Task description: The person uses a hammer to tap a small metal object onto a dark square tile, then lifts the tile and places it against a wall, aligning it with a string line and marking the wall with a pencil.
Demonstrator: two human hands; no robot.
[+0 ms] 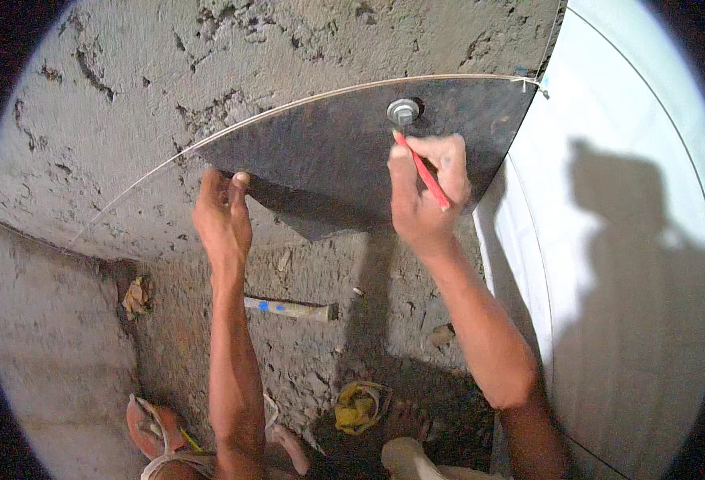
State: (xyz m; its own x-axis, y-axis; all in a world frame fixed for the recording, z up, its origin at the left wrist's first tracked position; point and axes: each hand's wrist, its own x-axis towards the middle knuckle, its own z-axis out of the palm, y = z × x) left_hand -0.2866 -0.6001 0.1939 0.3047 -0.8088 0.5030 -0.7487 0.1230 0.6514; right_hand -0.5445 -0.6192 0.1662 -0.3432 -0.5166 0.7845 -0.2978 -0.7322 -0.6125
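A dark grey flat panel with a pointed lower corner lies against a rough concrete wall. My left hand pinches its left edge between thumb and fingers. My right hand is closed round a red pencil, its tip up near a round metal bolt with a washer on the panel. I cannot tell whether the tip touches the surface. A thin pale string runs along the panel's upper edge to a knot at the right corner.
A smooth white surface rises on the right, with shadows on it. Below lie a pale flat strip with blue marks, a yellow plastic bag, a crumpled brown scrap and an orange bag-like thing. My bare foot shows below.
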